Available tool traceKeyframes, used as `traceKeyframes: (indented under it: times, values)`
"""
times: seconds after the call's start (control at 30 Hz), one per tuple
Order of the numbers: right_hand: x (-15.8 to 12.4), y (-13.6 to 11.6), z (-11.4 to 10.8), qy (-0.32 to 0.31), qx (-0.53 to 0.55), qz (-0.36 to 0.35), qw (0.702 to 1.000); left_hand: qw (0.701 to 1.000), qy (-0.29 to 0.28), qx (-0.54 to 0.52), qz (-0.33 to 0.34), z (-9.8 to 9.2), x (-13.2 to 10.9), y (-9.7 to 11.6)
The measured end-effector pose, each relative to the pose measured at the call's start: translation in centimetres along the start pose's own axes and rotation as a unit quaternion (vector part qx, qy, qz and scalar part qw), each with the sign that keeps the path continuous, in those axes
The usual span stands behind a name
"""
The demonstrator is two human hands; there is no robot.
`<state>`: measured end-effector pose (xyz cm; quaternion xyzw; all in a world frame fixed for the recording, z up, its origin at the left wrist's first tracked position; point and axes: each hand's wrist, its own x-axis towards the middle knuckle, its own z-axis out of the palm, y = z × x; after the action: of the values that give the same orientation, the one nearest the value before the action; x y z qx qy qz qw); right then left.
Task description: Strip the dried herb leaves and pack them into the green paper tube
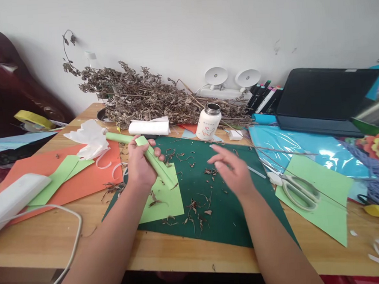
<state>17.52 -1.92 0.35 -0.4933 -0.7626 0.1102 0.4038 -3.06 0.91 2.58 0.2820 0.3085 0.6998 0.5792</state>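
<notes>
A folded strip of light green paper (158,164) lies across my left hand (142,164), whose fingers curl round it above the dark green mat. Behind that hand, a green paper roll (120,138) leads to white crumpled paper (91,139). My right hand (231,167) hovers over the mat's right part with its fingers apart, near a thin whitish stick (257,171). Under the folded strip, a light green sheet (172,205) rests on the dark green mat (222,217). Dry leaf bits (193,205) are scattered over the mat.
Dried branches (135,94) line the wall behind a white bottle (208,123). Scissors (300,191) lie on green paper at the right, near a blue plastic packet (299,148) and a dark tablet (326,99). A white power strip (18,201) and cable are at left.
</notes>
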Motion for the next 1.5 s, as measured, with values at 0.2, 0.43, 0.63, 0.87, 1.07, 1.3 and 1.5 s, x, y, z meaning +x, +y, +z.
traceKeyframes:
  times: [0.2,0.43,0.63,0.87,1.07,1.3,1.5]
  values:
    - [0.6,2.8,-0.9,-0.168,-0.187,0.092,0.964,0.998,-0.067,0.014,-0.004,0.6,-1.2,-0.5]
    - [0.7,2.0,1.1,-0.189,-0.168,0.071,0.965,0.981,-0.18,0.063,0.04,1.5,-3.8,-0.3]
    - [0.7,0.6,0.5,-0.111,-0.077,0.048,0.99,0.91,-0.258,0.3,0.123,1.5,-5.4,-0.3]
    - [-1.0,-4.4,0.1,0.075,0.224,-0.161,0.958,0.732,-0.381,0.508,0.249,1.2,-5.2,-2.1]
    - [-1.6,-4.9,0.0,0.128,0.106,-0.241,0.956,0.704,-0.372,0.539,0.273,1.0,-4.9,-2.2]
    - [-1.2,-4.9,0.1,0.108,0.042,-0.242,0.963,0.693,-0.347,0.565,0.283,0.9,-4.6,-2.2]
    - [-1.0,-4.8,0.0,0.08,-0.042,-0.261,0.961,0.687,-0.314,0.587,0.291,0.9,-4.5,-2.5]
